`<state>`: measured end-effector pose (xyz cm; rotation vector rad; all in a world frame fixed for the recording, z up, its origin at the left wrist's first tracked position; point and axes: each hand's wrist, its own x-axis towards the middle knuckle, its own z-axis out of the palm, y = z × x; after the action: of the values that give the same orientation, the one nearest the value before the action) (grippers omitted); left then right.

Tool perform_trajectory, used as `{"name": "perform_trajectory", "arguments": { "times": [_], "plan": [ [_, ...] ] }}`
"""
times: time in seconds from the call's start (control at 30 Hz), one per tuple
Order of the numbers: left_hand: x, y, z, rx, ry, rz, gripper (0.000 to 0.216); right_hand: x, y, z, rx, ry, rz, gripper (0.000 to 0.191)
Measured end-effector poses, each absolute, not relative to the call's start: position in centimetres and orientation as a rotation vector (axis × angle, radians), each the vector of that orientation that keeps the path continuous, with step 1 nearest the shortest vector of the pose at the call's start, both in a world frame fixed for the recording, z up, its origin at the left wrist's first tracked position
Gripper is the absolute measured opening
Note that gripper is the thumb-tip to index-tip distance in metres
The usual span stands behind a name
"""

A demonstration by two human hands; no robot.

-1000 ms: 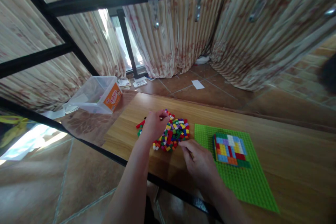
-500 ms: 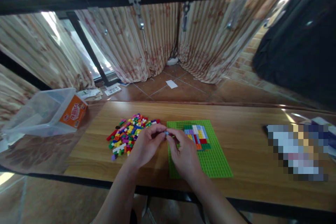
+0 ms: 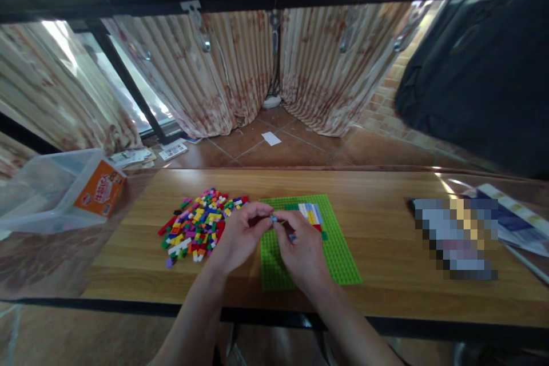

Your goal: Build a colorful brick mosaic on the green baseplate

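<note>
My left hand [image 3: 240, 237] and my right hand [image 3: 302, 249] meet over the left part of a green baseplate [image 3: 338, 266]. Their thumbs and fingertips pinch a small blue toy brick [image 3: 274, 219], mostly hidden by the fingers. Behind my right hand, a patch of coloured bricks [image 3: 312, 214] is fixed on the baseplate, in white, blue, yellow, red and green. Part of that patch is covered by the hand. Left of my left hand lies a loose pile of mixed coloured bricks [image 3: 201, 220] on the wooden table [image 3: 141, 257].
A clear plastic bin [image 3: 51, 183] with an orange label stands beyond the table's left end. A blurred-out flat device [image 3: 454, 240] lies at the right, near papers [image 3: 514, 223]. Curtains [image 3: 240, 80] hang past the far edge; a dark cloth-covered shape [image 3: 476, 86] stands far right.
My view has turned slightly right, so the table, pile and baseplate sit further left. Both hands stay together on the small brick, and my right hand now covers more of the brick patch.
</note>
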<state>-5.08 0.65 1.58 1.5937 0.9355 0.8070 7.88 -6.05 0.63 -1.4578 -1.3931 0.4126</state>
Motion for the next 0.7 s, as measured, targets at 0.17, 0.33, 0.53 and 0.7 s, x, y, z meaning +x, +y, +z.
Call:
{"name": "perform_trajectory", "arguments": {
  "times": [0.17,0.33,0.53,0.7],
  "plan": [
    [-4.7,0.6,1.4,1.613,0.906,0.819,0.013,8.2,-6.2,0.4,-1.463,-1.397,0.428,0.021],
    [-6.1,0.7,1.8,1.784,1.039,0.792,0.018,8.1,-6.2,-0.3,-1.475,-1.458,0.434,0.019],
    [-10.1,2.2,1.6,2.144,1.400,0.702,0.022,7.4,-6.0,-0.7,-1.456,-1.590,0.373,0.016],
    [-12.4,2.9,1.7,2.163,1.625,0.664,0.021,6.8,-6.1,-0.7,-1.440,-1.645,0.318,0.017]
  ]
}}
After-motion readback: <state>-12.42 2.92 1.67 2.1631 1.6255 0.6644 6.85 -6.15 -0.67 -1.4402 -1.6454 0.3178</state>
